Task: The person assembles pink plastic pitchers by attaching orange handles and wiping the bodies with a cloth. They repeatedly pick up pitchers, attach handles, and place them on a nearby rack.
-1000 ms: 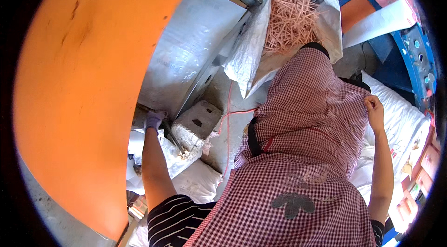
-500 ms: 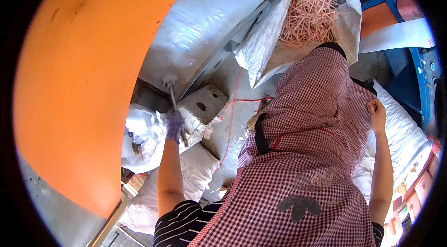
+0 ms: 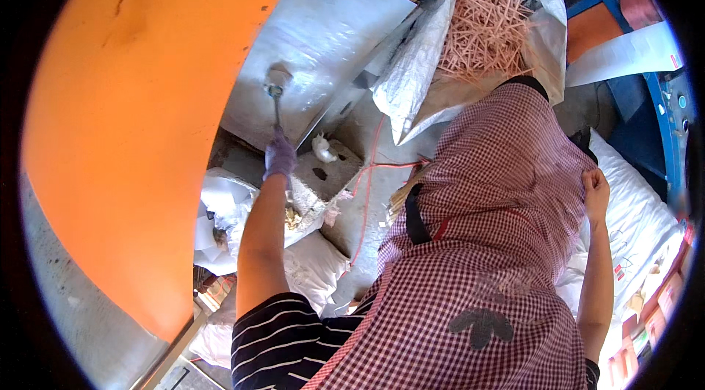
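In a thin purple glove, my left hand [image 3: 280, 156] is closed around the handle of a long-handled tool [image 3: 276, 100]. Its small round head meets the smooth silvery metal sheet [image 3: 330, 30]; I cannot tell the tool's kind. Below this hand stands a rough grey block with holes [image 3: 312, 183], with a small white crumpled piece [image 3: 323, 147] at its top. My bare right hand [image 3: 596, 190] hangs at the right edge of the checked apron [image 3: 485, 228], fingers curled in. Whether they hold the apron's edge is hard to make out.
A large orange panel [image 3: 139, 96] curves along the left. Ahead, an open white sack [image 3: 411, 89] holds thin pinkish strips [image 3: 488, 26]. A red cord [image 3: 374, 164] crosses the floor. White plastic bags [image 3: 228, 214] lie at left, and a stuffed white sack [image 3: 635, 214] at right.
My left hand has pushed the tool forward, and its head is farther up the metal sheet. A white crumpled piece now shows at the block. My right hand has dropped slightly in view.
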`<state>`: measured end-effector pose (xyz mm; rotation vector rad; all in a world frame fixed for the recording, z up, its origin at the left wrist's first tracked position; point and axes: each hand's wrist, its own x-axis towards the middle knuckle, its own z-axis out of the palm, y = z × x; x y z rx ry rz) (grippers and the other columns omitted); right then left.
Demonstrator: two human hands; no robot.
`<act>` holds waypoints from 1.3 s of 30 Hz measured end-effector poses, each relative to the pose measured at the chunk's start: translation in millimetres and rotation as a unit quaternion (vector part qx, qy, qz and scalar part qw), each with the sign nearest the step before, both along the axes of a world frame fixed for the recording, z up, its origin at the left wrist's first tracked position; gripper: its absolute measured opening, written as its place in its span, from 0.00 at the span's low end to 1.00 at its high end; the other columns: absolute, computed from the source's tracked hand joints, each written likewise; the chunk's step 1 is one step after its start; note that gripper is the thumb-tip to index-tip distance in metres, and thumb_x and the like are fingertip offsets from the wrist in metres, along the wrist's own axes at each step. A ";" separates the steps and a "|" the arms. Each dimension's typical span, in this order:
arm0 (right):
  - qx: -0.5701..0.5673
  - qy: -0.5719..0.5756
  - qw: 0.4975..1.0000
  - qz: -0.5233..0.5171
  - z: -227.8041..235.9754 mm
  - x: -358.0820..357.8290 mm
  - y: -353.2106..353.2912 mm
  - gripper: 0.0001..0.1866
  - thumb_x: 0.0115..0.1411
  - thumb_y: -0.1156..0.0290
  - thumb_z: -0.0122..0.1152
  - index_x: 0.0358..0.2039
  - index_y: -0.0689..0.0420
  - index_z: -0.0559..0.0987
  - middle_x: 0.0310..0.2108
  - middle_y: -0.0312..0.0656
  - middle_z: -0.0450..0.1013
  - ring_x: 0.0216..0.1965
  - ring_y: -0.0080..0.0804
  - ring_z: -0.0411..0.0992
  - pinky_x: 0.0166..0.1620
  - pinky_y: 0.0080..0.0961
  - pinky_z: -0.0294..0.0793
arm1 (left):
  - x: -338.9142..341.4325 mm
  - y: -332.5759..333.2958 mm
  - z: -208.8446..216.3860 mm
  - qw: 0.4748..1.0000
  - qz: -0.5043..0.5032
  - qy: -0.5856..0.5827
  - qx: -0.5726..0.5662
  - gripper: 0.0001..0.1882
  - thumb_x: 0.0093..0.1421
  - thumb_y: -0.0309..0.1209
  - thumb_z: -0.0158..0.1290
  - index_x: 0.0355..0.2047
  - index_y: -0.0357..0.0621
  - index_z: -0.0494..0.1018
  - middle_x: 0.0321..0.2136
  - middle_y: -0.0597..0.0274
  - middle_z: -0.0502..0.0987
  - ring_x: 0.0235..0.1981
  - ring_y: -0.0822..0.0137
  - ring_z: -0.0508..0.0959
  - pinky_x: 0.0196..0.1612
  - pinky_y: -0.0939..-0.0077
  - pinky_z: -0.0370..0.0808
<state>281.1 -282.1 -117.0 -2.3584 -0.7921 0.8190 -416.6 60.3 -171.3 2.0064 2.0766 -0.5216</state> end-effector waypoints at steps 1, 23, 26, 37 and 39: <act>0.000 -0.016 1.000 -0.001 -4.2 -0.3 1.1 0.12 0.64 0.69 0.58 0.25 0.59 0.71 0.21 0.28 0.60 0.24 0.16 0.56 0.28 0.17 0.56 | -21.9 -14.3 -17.2 1.000 -0.029 -0.004 0.003 0.33 0.64 0.30 0.43 0.68 0.42 0.47 0.37 0.36 0.79 0.40 0.42 0.80 0.45 0.49 0.76; -0.026 -0.100 0.994 0.034 1.3 -6.8 31.4 0.16 0.64 0.64 0.57 0.23 0.61 0.69 0.17 0.35 0.61 0.21 0.22 0.59 0.26 0.24 0.61 | 10.2 -20.7 2.0 0.992 0.040 -0.046 -0.108 0.27 0.62 0.37 0.46 0.61 0.42 0.60 0.40 0.37 0.78 0.41 0.37 0.78 0.45 0.47 0.75; -0.033 -0.122 0.991 0.048 5.5 -11.6 35.1 0.16 0.63 0.64 0.58 0.24 0.61 0.69 0.17 0.36 0.63 0.21 0.23 0.60 0.27 0.25 0.62 | 67.1 -2.0 31.0 0.997 0.040 -0.050 0.038 0.23 0.64 0.35 0.45 0.58 0.40 0.63 0.39 0.37 0.78 0.39 0.38 0.79 0.44 0.49 0.76; -0.038 -0.110 0.993 0.039 5.7 -2.1 31.4 0.16 0.63 0.63 0.58 0.26 0.62 0.71 0.17 0.40 0.64 0.21 0.26 0.62 0.27 0.27 0.64 | -14.9 -50.6 -46.3 0.965 -0.185 0.128 -0.134 0.23 0.62 0.36 0.47 0.56 0.40 0.68 0.35 0.43 0.80 0.38 0.49 0.81 0.42 0.56 0.77; -0.036 -0.127 0.991 0.033 9.5 -10.9 30.2 0.16 0.63 0.63 0.58 0.26 0.62 0.71 0.18 0.40 0.65 0.21 0.26 0.62 0.28 0.27 0.64 | -3.8 -28.8 19.8 0.969 -0.129 0.109 -0.180 0.18 0.61 0.37 0.49 0.47 0.39 0.74 0.35 0.45 0.81 0.37 0.51 0.81 0.43 0.58 0.76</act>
